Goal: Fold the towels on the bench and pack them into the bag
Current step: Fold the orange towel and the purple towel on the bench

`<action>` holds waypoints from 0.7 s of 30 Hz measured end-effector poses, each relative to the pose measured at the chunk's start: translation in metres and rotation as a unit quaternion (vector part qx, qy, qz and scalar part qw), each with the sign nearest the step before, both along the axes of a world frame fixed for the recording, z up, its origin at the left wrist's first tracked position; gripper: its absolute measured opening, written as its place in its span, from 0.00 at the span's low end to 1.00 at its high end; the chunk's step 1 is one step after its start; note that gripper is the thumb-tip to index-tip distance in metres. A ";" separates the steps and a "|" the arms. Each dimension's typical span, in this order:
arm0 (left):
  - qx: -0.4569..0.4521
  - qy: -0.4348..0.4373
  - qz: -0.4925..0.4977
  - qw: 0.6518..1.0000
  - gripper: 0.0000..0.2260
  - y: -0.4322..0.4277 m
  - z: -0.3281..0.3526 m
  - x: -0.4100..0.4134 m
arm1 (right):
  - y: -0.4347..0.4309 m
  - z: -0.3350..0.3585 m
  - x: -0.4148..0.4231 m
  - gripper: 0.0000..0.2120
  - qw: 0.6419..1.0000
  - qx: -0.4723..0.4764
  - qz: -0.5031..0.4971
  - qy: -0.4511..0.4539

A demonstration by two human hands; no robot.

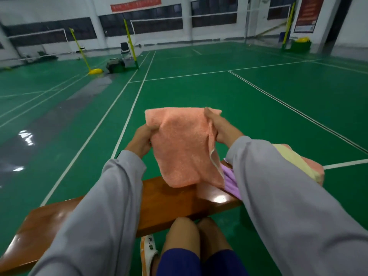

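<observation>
Two hands hold one peach towel [185, 148] up over the wooden bench [165, 202], arms in grey sleeves [103, 206]. The left hand [142, 139] grips the towel's left edge a little below the top left corner, fingers curled round the cloth. The right hand [221, 127] pinches the right edge near the top right corner, thumb on the near face pointing up, the other fingers behind the cloth. The towel hangs spread between the hands with its top edge roughly level. A loose white-trimmed edge dangles down its right side. The bottom end touches the bench top about mid-bench. A paler pink patch sits under that bottom end, possibly the same towel's tail or another cloth, can't tell.

A purple towel [231, 182] lies crumpled on the bench just right of the peach one, partly hidden by the right sleeve. Further right on the bench there is a yellow towel [292, 158] on top of a pink towel [316, 168], both partly behind the right arm.

The person's bare knees [185, 236] are at the near side of the bench, with a white shoe [148, 250] on the floor near left of them. A green court floor [199, 86] with white lines runs beyond the bench. Yellow net posts [130, 40] and a dark chair [125, 50] stand far left
</observation>
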State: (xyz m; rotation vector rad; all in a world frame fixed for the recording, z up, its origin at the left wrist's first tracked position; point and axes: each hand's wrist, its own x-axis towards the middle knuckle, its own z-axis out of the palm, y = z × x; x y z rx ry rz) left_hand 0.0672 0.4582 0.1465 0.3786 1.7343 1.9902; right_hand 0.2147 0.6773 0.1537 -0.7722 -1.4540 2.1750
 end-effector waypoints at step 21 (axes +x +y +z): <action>-0.026 0.039 0.187 0.981 0.13 -0.033 0.055 -0.087 | 0.014 0.047 -0.032 0.08 0.990 0.046 0.106 -0.082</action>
